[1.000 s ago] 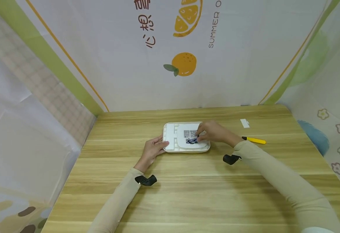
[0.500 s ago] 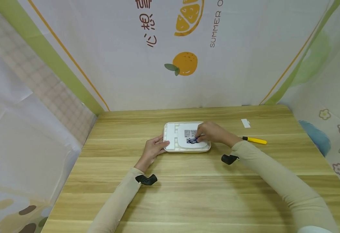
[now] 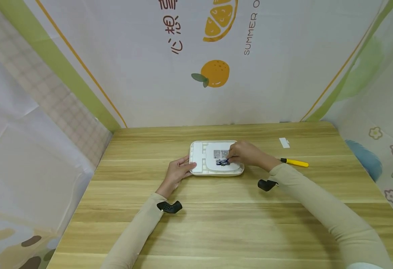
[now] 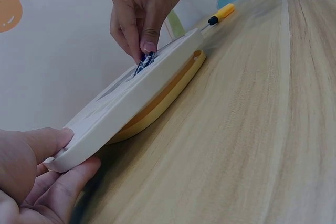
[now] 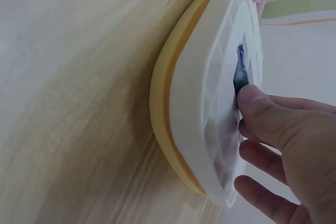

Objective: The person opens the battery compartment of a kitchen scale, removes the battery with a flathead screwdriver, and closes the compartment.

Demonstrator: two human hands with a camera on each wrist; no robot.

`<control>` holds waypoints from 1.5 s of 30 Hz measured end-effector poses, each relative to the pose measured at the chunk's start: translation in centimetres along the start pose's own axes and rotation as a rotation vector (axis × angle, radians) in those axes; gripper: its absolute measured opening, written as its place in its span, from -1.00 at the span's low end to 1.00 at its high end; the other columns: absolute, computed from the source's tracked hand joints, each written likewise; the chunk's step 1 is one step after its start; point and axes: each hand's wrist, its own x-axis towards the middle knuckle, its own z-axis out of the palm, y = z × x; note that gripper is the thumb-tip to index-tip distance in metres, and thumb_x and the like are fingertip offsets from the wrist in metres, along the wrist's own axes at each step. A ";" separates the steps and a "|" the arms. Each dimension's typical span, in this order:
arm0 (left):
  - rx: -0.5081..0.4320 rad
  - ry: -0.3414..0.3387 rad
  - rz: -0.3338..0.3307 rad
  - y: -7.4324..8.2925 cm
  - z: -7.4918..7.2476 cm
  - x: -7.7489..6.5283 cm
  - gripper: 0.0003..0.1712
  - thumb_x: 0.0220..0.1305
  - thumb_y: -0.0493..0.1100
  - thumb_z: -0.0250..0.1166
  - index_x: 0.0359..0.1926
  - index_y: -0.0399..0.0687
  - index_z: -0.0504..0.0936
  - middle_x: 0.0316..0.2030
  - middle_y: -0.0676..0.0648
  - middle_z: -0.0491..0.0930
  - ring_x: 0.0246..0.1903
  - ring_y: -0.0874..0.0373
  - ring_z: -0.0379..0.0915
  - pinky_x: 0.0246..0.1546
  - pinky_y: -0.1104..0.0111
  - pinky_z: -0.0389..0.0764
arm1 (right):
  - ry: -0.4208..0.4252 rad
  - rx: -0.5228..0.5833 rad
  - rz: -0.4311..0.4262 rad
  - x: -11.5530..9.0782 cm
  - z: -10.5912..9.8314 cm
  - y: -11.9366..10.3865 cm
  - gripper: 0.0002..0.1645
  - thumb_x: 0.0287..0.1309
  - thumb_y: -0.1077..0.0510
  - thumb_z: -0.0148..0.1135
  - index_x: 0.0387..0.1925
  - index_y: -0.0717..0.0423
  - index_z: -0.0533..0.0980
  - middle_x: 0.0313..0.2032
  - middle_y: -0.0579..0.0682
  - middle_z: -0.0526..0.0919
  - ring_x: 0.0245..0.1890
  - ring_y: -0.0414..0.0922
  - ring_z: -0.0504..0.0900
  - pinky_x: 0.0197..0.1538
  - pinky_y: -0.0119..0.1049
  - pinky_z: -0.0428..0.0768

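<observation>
A white rounded device (image 3: 199, 158) lies with its label and battery compartment facing up; a yellow rim (image 4: 173, 95) shows beneath it. My left hand (image 3: 177, 171) grips its left end, thumb on top and fingers underneath, holding that end raised off the table in the left wrist view. At the right part, my right hand (image 3: 245, 152) pinches one end of a blue battery (image 4: 140, 66) between thumb and forefinger. This battery is tilted up out of the compartment, its far end still low in it. The right fingers partly hide the compartment.
A small white battery cover (image 3: 284, 142) lies on the wooden table (image 3: 223, 224) at the back right. Closer to my right forearm is a screwdriver (image 3: 295, 162) with a yellow handle. A printed cloth (image 3: 132, 74) hangs behind the table's far edge.
The right fingers have closed on the battery's right end, and it has gone from lying in the compartment to tilted. My left hand keeps its grip on the device.
</observation>
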 end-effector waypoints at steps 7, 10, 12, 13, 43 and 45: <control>0.004 0.008 -0.004 0.0 0.0 0.0 -0.31 0.33 -0.37 0.37 0.44 -0.30 0.38 0.20 -0.41 0.56 0.11 -0.13 0.62 -0.11 0.37 0.76 | 0.036 0.044 0.064 -0.4 -0.4 0.7 -0.88 0.21 0.24 0.46 -0.21 0.15 0.79 -0.28 -0.02 0.78 -0.29 -0.13 0.72 -0.21 -0.22 0.74; 0.001 0.010 -0.006 0.0 0.1 -0.1 -0.31 0.33 -0.38 0.37 0.44 -0.31 0.37 0.20 -0.41 0.56 0.09 -0.12 0.64 -0.12 0.36 0.76 | 0.057 0.072 0.090 -0.8 -0.9 1.1 -0.88 0.22 0.22 0.45 -0.21 0.15 0.79 -0.27 -0.03 0.78 -0.25 -0.10 0.73 -0.17 -0.17 0.75; 0.002 0.010 -0.005 0.1 0.1 -0.1 -0.32 0.33 -0.38 0.36 0.44 -0.32 0.37 0.20 -0.42 0.56 0.08 -0.11 0.65 -0.13 0.36 0.76 | 0.077 0.115 0.115 -1.2 -1.5 1.5 -0.87 0.23 0.23 0.44 -0.20 0.16 0.79 -0.24 0.00 0.79 -0.21 -0.05 0.74 -0.13 -0.11 0.75; 0.003 0.011 -0.004 0.1 0.1 -0.2 -0.32 0.34 -0.38 0.36 0.43 -0.32 0.38 0.19 -0.42 0.56 0.07 -0.10 0.65 -0.13 0.36 0.76 | 0.085 0.136 0.135 -1.4 -1.8 1.8 -0.87 0.24 0.23 0.42 -0.20 0.16 0.79 -0.23 0.01 0.79 -0.19 -0.03 0.74 -0.10 -0.08 0.75; 0.020 0.011 0.002 0.1 0.2 0.0 -0.32 0.33 -0.35 0.38 0.43 -0.27 0.40 0.21 -0.39 0.55 0.14 -0.13 0.60 -0.12 0.37 0.76 | 0.179 0.110 0.323 -7.7 -1.5 9.2 -0.94 0.17 0.26 0.48 -0.31 0.14 0.81 -0.32 0.02 0.78 -0.37 -0.08 0.68 -0.44 -0.33 0.60; 0.024 0.007 0.005 0.0 0.2 -0.1 -0.33 0.33 -0.34 0.38 0.43 -0.27 0.41 0.21 -0.39 0.55 0.14 -0.13 0.60 -0.11 0.37 0.76 | 0.160 0.116 0.321 -7.9 -1.2 9.4 -0.94 0.18 0.25 0.48 -0.32 0.14 0.81 -0.30 0.03 0.79 -0.32 -0.06 0.70 -0.39 -0.29 0.64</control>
